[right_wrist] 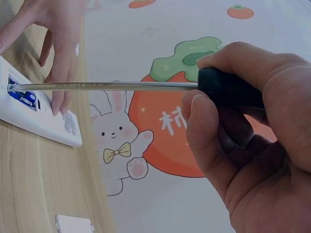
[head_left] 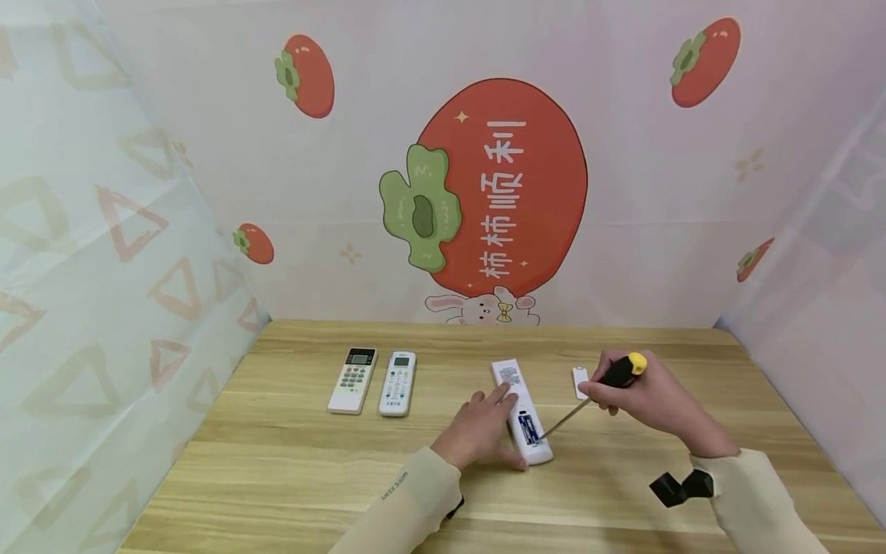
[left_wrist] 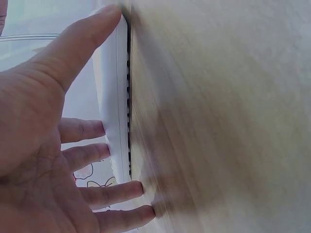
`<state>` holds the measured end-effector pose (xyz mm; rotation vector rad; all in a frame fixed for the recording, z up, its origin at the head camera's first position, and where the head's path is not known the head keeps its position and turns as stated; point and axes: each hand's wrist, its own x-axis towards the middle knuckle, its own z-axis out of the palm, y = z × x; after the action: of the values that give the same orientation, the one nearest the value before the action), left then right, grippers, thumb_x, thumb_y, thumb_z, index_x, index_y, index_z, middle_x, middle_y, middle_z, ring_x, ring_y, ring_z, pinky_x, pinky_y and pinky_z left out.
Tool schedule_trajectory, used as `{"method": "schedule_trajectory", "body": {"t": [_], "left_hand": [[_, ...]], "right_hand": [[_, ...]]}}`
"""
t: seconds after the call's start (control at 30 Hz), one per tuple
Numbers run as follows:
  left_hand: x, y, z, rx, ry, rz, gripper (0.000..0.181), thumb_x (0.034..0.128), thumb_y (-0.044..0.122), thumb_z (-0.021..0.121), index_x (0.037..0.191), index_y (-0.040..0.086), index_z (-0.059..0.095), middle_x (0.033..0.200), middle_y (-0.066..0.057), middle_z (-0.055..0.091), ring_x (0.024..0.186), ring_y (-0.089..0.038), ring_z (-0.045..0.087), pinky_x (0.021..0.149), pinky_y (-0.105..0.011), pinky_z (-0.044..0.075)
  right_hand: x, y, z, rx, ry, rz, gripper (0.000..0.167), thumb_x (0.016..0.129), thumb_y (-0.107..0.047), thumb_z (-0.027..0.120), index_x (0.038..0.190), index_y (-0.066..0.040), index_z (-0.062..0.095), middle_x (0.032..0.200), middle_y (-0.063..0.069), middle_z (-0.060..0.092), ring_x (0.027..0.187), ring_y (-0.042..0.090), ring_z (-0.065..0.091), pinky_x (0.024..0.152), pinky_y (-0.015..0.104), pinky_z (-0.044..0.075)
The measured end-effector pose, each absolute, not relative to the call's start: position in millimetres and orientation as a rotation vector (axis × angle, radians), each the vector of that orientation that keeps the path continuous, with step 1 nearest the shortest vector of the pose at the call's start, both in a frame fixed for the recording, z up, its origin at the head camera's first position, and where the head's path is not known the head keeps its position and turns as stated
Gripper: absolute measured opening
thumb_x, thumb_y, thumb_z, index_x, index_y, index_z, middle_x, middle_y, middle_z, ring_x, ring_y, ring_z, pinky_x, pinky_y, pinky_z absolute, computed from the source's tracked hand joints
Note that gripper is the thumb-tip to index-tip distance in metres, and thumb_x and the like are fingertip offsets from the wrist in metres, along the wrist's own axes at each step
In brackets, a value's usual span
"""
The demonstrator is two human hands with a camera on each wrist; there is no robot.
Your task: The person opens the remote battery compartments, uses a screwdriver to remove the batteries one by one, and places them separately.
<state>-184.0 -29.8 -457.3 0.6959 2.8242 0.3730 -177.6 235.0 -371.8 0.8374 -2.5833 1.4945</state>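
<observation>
A white remote control (head_left: 527, 403) lies face down on the wooden table, its battery compartment (head_left: 529, 429) uncovered with blue batteries inside. My left hand (head_left: 477, 431) rests against the remote, two fingertips on its back and the thumb by its near end. Seen from the left wrist, those fingers are fairly straight along the remote's white side (left_wrist: 115, 92). In my right hand (head_left: 654, 396) I grip a screwdriver (right_wrist: 131, 86) by its black and yellow handle. Its metal tip reaches into the compartment at the batteries' near end. Beside the right hand lies a small white battery cover (head_left: 580, 380).
Two more remotes lie face up at the left: one with a dark top (head_left: 353, 381) and a rounder white one (head_left: 398, 385). Behind the wooden table (head_left: 277, 462) stands a printed backdrop (head_left: 623, 269), with more sheeting at both sides.
</observation>
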Motion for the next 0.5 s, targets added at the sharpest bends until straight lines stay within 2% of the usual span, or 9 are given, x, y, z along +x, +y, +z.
{"method": "schedule_trajectory", "body": {"t": [0.2,0.5], "left_hand": [[-182.8,-29.3,-457.2,0.708,2.858,0.394,0.108,0.0651,0.057,0.092,0.152,0.012,0.046,0.163,-0.006,0.033,0.135,-0.038,0.046,0.104,-0.053,0.045],[-184.2,-27.3,-457.6,0.697,2.896,0.368,0.106,0.0649,0.057,0.092,0.151,0.012,0.048,0.162,-0.005,0.036,0.126,-0.034,0.051,0.095,-0.049,0.050]], "right_hand": [[-180.3,231.2,-370.7,0.789,-2.611,1.514,0.018,0.088,-0.012,0.080,0.079,-0.013,0.065,0.070,0.002,0.065,0.054,0.020,0.062,0.050,0.034,0.055],[-186.5,227.5,-368.7,0.814,-2.609,1.523,0.019,0.089,-0.010,0.080,0.077,-0.011,0.064,0.068,0.003,0.065,0.053,0.020,0.062,0.049,0.035,0.055]]}}
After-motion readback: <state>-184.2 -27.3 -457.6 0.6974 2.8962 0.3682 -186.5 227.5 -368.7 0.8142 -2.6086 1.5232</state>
